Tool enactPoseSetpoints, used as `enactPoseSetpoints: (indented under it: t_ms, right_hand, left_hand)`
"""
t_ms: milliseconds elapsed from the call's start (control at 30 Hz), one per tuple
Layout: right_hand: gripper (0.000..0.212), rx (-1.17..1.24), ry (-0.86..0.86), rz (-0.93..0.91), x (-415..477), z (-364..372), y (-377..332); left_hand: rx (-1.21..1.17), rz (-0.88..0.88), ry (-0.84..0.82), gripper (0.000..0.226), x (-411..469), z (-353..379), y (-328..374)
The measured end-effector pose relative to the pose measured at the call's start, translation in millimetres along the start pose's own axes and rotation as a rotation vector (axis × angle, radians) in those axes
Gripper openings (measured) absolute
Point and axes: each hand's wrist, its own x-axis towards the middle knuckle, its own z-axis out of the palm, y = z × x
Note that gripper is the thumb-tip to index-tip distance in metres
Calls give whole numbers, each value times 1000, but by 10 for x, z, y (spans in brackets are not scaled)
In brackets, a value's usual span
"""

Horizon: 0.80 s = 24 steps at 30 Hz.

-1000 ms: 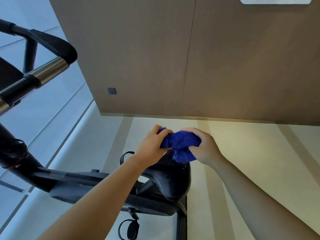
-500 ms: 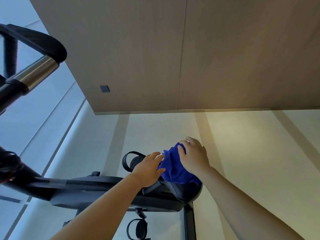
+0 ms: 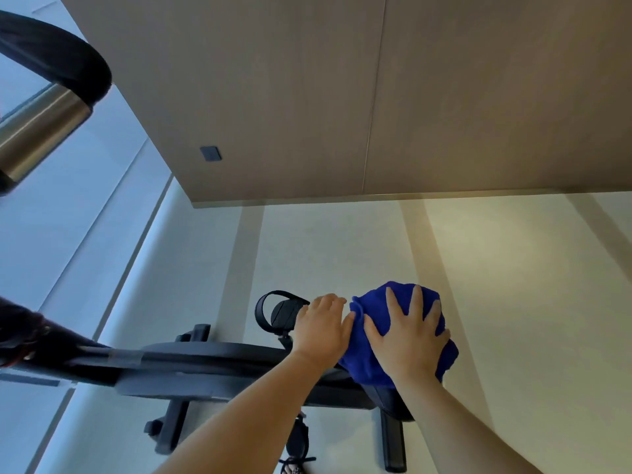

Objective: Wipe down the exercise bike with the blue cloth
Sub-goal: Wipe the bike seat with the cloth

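The blue cloth (image 3: 378, 313) is spread over the seat of the black exercise bike (image 3: 205, 364), and it hides most of the saddle. My right hand (image 3: 408, 340) lies flat on top of the cloth with its fingers spread, pressing it onto the seat. My left hand (image 3: 321, 328) rests on the front of the seat, thumb touching the cloth's left edge. The bike's frame runs left from the seat toward the handlebar (image 3: 48, 83) at the upper left.
A strapped pedal (image 3: 278, 311) sticks out behind my left hand. The bike's black feet (image 3: 393, 443) stand on the pale floor (image 3: 513, 302). A brown panelled wall (image 3: 342, 97) with a small dark plate (image 3: 210, 153) rises beyond.
The cloth went from bunched between both hands above the seat to spread on the seat. My right hand flattened onto it and my left hand slid to the seat's front.
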Motion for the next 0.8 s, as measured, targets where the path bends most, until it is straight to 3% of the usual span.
enactPoseSetpoints:
  t_ms: [233,433,800]
  right_hand:
    - [56,8,7,63,211,13,-82]
    - [50,81,-15,-99,437,-68,35]
    - [49,90,52,-27,-19,-31,49]
  left_hand:
    - [-64,119,-2,42,48,171,-50]
    - [-111,138,-54,46,70,161,-60]
    - [-198,132,-31,63,37,184,-118]
